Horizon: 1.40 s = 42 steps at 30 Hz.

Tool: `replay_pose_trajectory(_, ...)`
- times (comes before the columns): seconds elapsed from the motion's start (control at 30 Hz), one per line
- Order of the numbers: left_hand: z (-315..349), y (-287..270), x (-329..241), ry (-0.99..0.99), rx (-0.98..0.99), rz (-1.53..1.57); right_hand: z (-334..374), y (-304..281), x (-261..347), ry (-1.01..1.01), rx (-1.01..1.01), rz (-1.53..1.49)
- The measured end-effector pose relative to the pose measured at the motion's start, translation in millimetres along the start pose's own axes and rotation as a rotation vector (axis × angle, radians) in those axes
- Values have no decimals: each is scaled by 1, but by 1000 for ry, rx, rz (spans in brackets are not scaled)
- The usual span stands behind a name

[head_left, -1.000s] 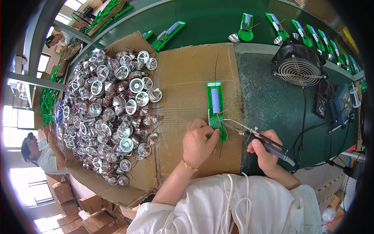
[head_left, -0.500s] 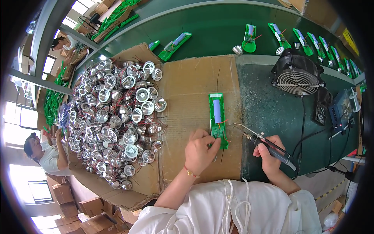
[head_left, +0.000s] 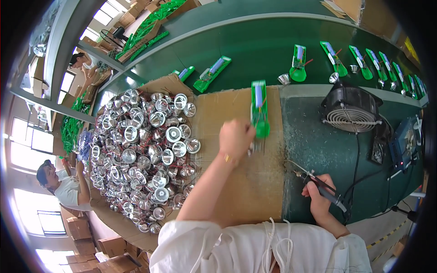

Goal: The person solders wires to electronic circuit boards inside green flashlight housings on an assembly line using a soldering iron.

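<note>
Green plastic torch body (head_left: 259, 108), long and narrow with a pale blue cell lying in its open top, rests on a flat sheet of brown cardboard (head_left: 236, 191) that covers the near part of the dark green counter (head_left: 318, 145). It lies lengthwise, its far end almost at the cardboard's far edge. The person's left hand (head_left: 235, 138) holds the near end; its fingers are curled shut around that end, and thin wires show just below the hand.

The right hand (head_left: 318, 196), near and to the right, grips a dark-handled soldering iron (head_left: 324, 187) with fingers closed around the handle. Its thin metal tip points left, well apart from the torch body, so no soldering is happening on it at this moment. It appears the piece is either finished or not yet started; the joints cannot be made out.

Far across the counter, a row of similar green torch bodies (head_left: 334, 57) lies on a green belt, some with small silver cone reflectors beside them, suggesting pieces already handled. To the left, a large heap of shiny silver reflector cups (head_left: 145, 154) fills an open cardboard box, suggesting much work remains. A black round-grilled fan (head_left: 351, 113) sits to the right.
</note>
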<state>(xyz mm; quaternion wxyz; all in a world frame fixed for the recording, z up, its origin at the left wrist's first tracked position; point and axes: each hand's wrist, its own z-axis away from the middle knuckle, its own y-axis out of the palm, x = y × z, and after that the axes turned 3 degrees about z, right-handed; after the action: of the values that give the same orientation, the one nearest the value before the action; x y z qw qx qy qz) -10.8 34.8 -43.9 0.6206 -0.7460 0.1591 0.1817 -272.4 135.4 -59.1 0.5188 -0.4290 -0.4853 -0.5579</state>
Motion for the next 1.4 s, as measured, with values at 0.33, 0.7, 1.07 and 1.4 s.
replay_pose_trajectory(0.33, -150, -40, 69, -266, -269, -429, 0, 0, -3, 52, -17, -39)
replay_pose_trajectory(0.7, -32, -55, 11, -184, 185, -328, -2, 2, -2, 31, -32, 12)
replay_pose_trajectory(1.07, 138, -80, 8, -82, -545, -213, 2, 8, -3, -91, -23, 37)
replay_pose_trajectory(1.4, 136, -90, 54, -298, -428, -526, 19, 11, 3, -135, 9, 81)
